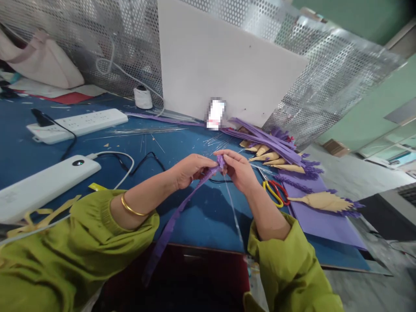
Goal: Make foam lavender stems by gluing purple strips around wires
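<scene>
Over the blue table, my left hand [195,168] pinches a long purple strip [177,212] close to its upper end. The strip slants down to the left and hangs past the table's front edge. Close beside it, my right hand [238,167] is closed on a small bunched purple flower piece [220,162], where the strip gathers. Below the fingers a thin, pale wire or stem [232,203] runs down toward the table edge. The fingertips of both hands nearly meet, and they partly hide the bunched piece.
On the right lie scissors [276,193], purple sheets [325,225], wrapped purple flowers [320,201] and purple strips [269,141]. A phone [216,113] leans on the white board [227,56]. At left are a power strip [81,123], a white power bank [48,182] and a thread spool [143,97].
</scene>
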`<state>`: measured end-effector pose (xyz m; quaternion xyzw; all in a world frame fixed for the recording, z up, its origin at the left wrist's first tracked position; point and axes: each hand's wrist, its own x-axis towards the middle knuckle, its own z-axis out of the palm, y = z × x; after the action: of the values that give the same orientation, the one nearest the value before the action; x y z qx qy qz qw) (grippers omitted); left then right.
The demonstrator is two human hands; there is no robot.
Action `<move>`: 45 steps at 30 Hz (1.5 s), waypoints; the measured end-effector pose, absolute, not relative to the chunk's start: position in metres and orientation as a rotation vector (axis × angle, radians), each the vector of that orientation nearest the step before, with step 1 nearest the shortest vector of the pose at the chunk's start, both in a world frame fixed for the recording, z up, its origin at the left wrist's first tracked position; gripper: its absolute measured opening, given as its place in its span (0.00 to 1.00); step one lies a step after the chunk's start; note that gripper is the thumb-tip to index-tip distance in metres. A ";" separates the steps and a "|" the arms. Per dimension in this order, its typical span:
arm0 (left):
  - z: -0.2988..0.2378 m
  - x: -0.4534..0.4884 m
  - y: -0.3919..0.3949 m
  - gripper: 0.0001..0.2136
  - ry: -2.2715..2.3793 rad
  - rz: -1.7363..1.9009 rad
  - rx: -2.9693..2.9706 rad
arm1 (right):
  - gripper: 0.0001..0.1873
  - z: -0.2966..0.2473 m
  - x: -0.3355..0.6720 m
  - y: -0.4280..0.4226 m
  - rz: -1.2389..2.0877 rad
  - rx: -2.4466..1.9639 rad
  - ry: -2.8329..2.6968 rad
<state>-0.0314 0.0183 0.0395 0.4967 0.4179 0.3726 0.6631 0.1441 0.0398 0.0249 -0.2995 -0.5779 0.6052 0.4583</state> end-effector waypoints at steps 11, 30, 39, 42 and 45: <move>0.037 -0.032 0.019 0.09 0.830 0.722 1.182 | 0.08 0.027 0.155 0.041 1.534 -0.558 -1.596; 0.040 -0.034 0.019 0.07 0.892 0.692 1.299 | 0.18 0.031 0.158 0.038 1.607 -0.746 -1.702; 0.032 -0.030 0.021 0.09 0.976 0.736 1.336 | 0.17 0.032 0.151 0.037 1.490 -0.851 -1.758; 0.032 -0.028 0.020 0.10 1.061 0.766 1.290 | 0.20 0.028 0.147 0.038 1.428 -0.916 -1.714; 0.032 -0.025 0.020 0.10 1.123 0.787 1.248 | 0.22 0.025 0.143 0.038 1.351 -0.972 -1.668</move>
<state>-0.0248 0.0197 0.0317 0.5385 0.4843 0.3395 0.6002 0.1434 0.0379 0.0245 -0.3811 -0.6539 0.5297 0.3828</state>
